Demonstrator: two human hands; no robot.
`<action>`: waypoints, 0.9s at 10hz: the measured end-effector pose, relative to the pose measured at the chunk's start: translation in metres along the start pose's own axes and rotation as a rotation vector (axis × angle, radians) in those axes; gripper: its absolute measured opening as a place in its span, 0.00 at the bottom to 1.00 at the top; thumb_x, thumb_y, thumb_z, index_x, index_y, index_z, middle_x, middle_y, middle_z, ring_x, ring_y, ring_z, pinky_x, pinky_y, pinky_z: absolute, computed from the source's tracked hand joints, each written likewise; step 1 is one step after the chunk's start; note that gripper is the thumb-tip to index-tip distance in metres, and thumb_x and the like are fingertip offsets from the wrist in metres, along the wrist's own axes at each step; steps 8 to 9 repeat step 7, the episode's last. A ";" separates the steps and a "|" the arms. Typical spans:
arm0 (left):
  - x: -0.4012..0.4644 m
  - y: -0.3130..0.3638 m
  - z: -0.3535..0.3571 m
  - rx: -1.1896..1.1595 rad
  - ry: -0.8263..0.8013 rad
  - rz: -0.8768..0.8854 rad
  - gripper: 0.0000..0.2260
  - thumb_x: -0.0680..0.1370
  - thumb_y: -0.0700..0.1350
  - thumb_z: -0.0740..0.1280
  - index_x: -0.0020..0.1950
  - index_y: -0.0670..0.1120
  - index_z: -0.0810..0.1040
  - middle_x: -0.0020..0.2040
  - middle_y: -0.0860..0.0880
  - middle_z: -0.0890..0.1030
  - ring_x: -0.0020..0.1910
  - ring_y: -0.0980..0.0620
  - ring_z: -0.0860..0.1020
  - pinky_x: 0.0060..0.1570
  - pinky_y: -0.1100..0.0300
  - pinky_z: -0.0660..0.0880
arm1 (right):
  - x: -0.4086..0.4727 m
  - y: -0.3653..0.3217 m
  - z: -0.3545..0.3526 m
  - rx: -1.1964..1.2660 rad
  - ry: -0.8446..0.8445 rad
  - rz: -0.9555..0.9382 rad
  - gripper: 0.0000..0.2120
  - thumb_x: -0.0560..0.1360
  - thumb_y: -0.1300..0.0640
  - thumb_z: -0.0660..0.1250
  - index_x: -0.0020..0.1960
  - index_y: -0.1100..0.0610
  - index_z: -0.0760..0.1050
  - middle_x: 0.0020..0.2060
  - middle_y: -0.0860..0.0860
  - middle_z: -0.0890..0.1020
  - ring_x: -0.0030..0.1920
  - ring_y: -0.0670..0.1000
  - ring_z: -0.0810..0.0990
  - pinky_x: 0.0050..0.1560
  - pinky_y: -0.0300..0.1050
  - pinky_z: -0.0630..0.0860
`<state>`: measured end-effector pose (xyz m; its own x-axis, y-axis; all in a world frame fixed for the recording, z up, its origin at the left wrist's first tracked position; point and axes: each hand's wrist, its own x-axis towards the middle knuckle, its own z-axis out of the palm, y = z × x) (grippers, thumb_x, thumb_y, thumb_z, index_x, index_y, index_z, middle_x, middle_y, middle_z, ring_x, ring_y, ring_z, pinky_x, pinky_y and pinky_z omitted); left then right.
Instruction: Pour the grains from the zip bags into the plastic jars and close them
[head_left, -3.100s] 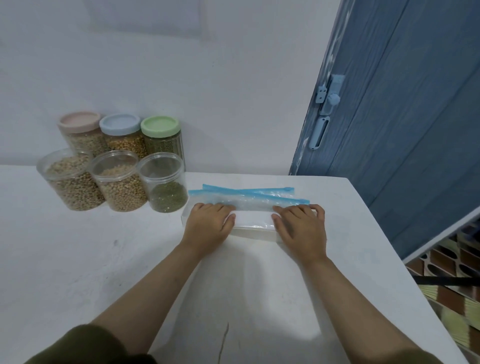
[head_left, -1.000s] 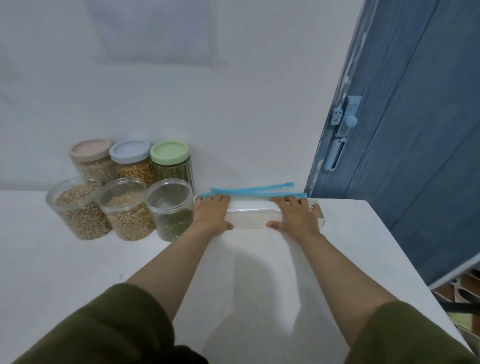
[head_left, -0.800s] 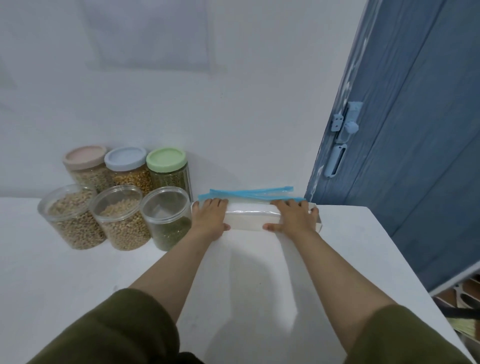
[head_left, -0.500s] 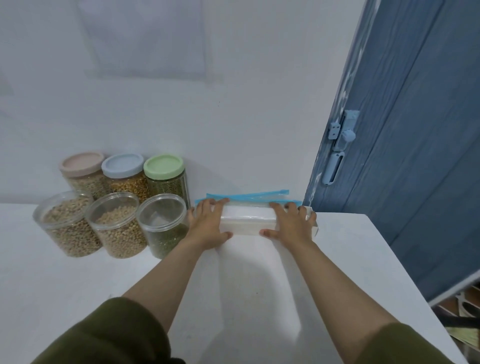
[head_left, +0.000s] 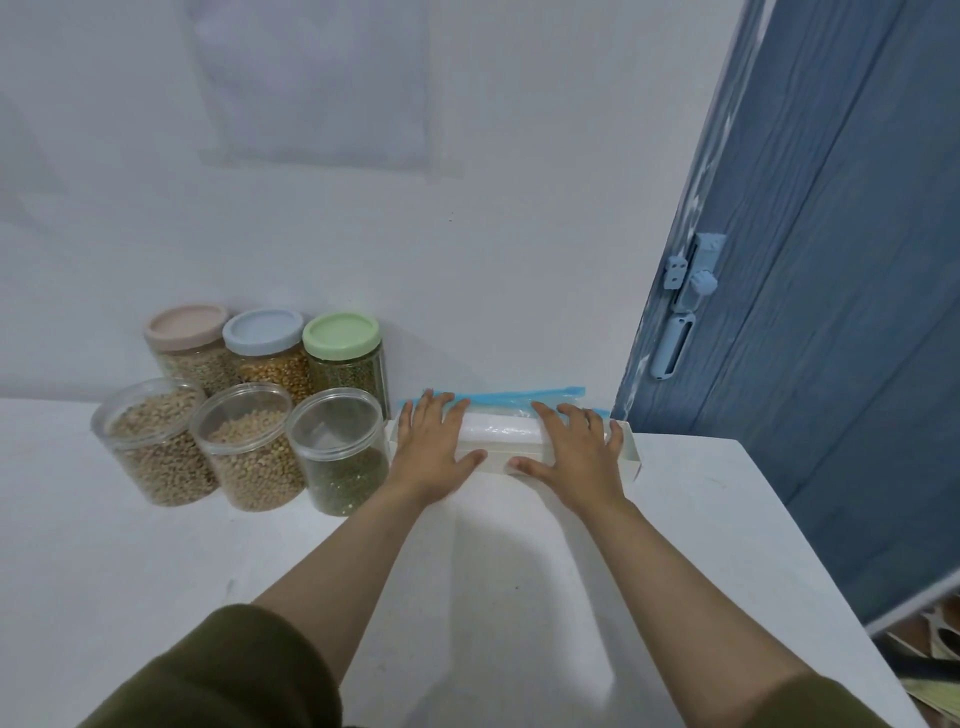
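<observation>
Since approx 3 s ago we've slid the folded zip bags (head_left: 498, 427) back vs. the wall, left hand (head_left: 432, 446) & right hand (head_left: 574, 452) flat on them w/ fingers straight, gripping nothing; pouring looks done, so next: lids for the three open jars (head_left: 244, 441).

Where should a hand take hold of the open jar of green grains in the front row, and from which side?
Grip the open green-grain jar round its upper wall, near the rim, coming from its right, probably. It stands upright with no lid, so there is no top to grasp. Another open jar stands close on its left and the green-lidded jar just behind. The left hand, nearest, rests flat on the rolled zip bags.
</observation>
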<state>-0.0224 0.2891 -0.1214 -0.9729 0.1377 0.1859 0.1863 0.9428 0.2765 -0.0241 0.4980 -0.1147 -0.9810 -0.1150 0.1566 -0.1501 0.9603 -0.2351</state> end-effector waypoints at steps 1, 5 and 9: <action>-0.002 -0.004 0.001 0.047 -0.079 -0.009 0.32 0.81 0.59 0.60 0.80 0.47 0.54 0.79 0.47 0.56 0.79 0.47 0.49 0.77 0.49 0.38 | -0.002 0.004 0.005 -0.018 -0.089 -0.016 0.39 0.72 0.27 0.61 0.77 0.41 0.57 0.74 0.49 0.65 0.74 0.54 0.59 0.75 0.60 0.48; 0.017 -0.005 -0.011 0.208 -0.265 -0.047 0.35 0.73 0.65 0.68 0.75 0.53 0.63 0.68 0.50 0.72 0.67 0.47 0.69 0.69 0.45 0.60 | 0.018 0.010 -0.008 -0.094 -0.365 -0.041 0.35 0.74 0.29 0.60 0.77 0.40 0.57 0.73 0.51 0.66 0.72 0.57 0.63 0.71 0.60 0.56; -0.003 -0.001 -0.011 0.200 -0.124 0.007 0.32 0.83 0.55 0.58 0.81 0.44 0.49 0.81 0.44 0.49 0.80 0.45 0.45 0.77 0.49 0.40 | -0.001 0.002 -0.007 -0.197 -0.107 -0.066 0.36 0.79 0.37 0.60 0.80 0.43 0.48 0.79 0.56 0.50 0.78 0.63 0.47 0.76 0.63 0.45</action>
